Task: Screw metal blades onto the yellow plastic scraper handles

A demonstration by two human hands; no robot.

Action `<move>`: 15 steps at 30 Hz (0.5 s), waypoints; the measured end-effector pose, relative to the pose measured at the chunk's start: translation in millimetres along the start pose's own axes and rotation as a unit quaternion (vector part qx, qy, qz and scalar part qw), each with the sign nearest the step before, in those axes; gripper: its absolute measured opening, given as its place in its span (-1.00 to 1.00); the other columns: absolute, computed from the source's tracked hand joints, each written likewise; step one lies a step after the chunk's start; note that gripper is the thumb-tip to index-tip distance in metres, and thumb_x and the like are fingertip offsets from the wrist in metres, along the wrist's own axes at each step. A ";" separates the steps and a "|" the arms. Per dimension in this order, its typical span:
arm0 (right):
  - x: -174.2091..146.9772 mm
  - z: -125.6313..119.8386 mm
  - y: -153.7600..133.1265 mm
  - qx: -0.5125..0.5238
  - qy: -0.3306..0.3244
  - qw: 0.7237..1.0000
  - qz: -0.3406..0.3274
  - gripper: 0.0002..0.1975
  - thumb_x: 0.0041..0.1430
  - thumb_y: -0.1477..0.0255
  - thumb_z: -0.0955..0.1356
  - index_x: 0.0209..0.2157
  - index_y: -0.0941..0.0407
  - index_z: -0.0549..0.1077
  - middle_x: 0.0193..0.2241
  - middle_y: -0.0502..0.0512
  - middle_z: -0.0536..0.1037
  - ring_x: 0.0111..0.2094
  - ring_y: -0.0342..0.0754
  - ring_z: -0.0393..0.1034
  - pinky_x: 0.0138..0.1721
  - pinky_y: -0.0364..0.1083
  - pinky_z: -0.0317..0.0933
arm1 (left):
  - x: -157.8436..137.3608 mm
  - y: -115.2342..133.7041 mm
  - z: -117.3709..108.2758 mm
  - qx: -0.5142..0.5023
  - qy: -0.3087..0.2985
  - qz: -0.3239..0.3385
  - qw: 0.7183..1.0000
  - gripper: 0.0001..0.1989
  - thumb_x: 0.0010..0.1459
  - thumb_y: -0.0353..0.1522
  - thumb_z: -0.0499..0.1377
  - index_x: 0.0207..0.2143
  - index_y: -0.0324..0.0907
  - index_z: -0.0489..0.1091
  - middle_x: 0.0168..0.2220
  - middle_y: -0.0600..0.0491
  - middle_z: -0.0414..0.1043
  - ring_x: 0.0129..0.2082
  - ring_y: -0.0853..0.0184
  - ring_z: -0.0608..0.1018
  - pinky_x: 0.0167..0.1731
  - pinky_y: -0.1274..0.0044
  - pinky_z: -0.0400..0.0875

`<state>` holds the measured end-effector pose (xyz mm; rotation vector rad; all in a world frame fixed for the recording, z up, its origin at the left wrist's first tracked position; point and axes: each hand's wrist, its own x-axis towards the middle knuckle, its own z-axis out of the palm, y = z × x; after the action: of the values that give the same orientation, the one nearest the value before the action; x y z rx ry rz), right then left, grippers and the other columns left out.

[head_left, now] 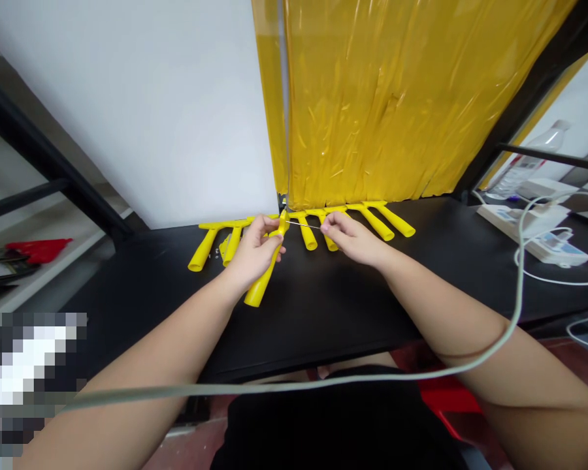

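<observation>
In the centre of the frame, the left hand (259, 252) has its fingers closed around a yellow piece (261, 286), while the right hand (349, 236) pinches a thin metal rod (304, 224) pointing at it. If either grip loosens, the rod could perhaps slip and prick the left fingers.

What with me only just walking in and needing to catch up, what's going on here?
A person is handling a yellow piece at a black table. The left hand grips it, while the right hand holds a thin metal rod that reaches across to the piece's upper part. Similar yellow pieces lie along the table's back, on both sides of the one held.
</observation>
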<state>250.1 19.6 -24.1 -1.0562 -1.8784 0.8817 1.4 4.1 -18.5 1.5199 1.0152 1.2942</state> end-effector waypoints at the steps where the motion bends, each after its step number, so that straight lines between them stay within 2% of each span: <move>1: -1.1 1.7 -0.3 0.007 -0.002 1.000 -0.019 -0.66 0.32 0.06 0.38 -0.19 0.04 0.32 -0.49 -0.09 0.32 -0.50 -0.10 0.16 -0.42 -0.09 0.10 | 0.5 0.0 -0.6 -0.006 0.008 -0.006 1.000 -0.77 0.16 -0.40 0.25 -0.17 -0.14 0.27 -0.01 0.01 0.39 -0.47 0.46 0.57 -0.57 0.60 0.44; 3: -2.2 4.4 -1.2 -0.010 0.014 0.999 -0.033 -0.69 0.28 0.15 0.42 -0.16 0.04 0.31 -0.43 -0.07 0.37 -0.46 -0.10 0.19 -0.38 -0.08 0.12 | 1.7 -0.5 -2.1 -0.013 0.022 -0.015 1.000 -0.77 0.15 -0.42 0.25 -0.17 -0.14 0.27 -0.04 0.01 0.38 -0.48 0.46 0.57 -0.58 0.60 0.44; 5: -0.9 4.7 -2.3 -0.051 0.038 0.998 -0.008 -0.75 0.33 0.18 0.38 -0.23 0.07 0.37 -0.44 -0.03 0.39 -0.45 -0.09 0.21 -0.38 -0.08 0.12 | 2.5 -1.6 -3.1 -0.012 0.024 -0.019 0.999 -0.77 0.15 -0.43 0.26 -0.19 -0.15 0.27 -0.07 0.02 0.38 -0.48 0.46 0.57 -0.59 0.60 0.44; 8: 2.5 1.6 -3.7 -0.066 0.036 0.996 0.047 -0.61 0.44 0.15 0.25 -0.36 0.12 0.45 -0.54 -0.01 0.34 -0.51 -0.09 0.20 -0.43 -0.08 0.08 | 2.9 -3.8 -2.6 -0.005 0.010 -0.014 1.000 -0.78 0.14 -0.43 0.27 -0.21 -0.16 0.27 -0.07 0.02 0.40 -0.47 0.45 0.57 -0.59 0.60 0.44; 10: 3.2 0.4 -3.6 -0.055 0.020 0.997 0.058 -0.51 0.47 0.13 0.18 -0.40 0.13 0.47 -0.57 -0.01 0.32 -0.53 -0.10 0.20 -0.44 -0.08 0.08 | 3.1 -4.9 -1.9 -0.001 0.004 -0.011 1.000 -0.79 0.14 -0.43 0.26 -0.22 -0.16 0.27 -0.08 0.03 0.41 -0.48 0.45 0.57 -0.59 0.60 0.44; 13: 1.0 3.4 -1.8 -0.045 0.014 0.999 0.009 -0.62 0.41 0.10 0.28 -0.24 0.12 0.47 -0.48 0.00 0.41 -0.47 -0.09 0.26 -0.39 -0.09 0.14 | 4.0 -5.3 -2.0 -0.008 0.016 -0.026 1.000 -0.80 0.15 -0.45 0.24 -0.20 -0.16 0.27 -0.11 0.04 0.41 -0.49 0.44 0.58 -0.60 0.60 0.43; 15: -0.9 7.0 -0.7 -0.060 0.032 0.997 -0.022 -0.69 0.34 0.13 0.35 -0.16 0.10 0.41 -0.40 -0.01 0.46 -0.43 -0.09 0.28 -0.35 -0.10 0.16 | 4.7 -4.8 -2.6 -0.014 0.026 -0.041 0.999 -0.80 0.16 -0.46 0.23 -0.19 -0.15 0.27 -0.13 0.04 0.41 -0.49 0.42 0.59 -0.60 0.61 0.44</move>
<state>244.0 17.2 -26.9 -1.0991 -1.9125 0.7087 -0.8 10.3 -21.6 1.4160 1.0763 1.2905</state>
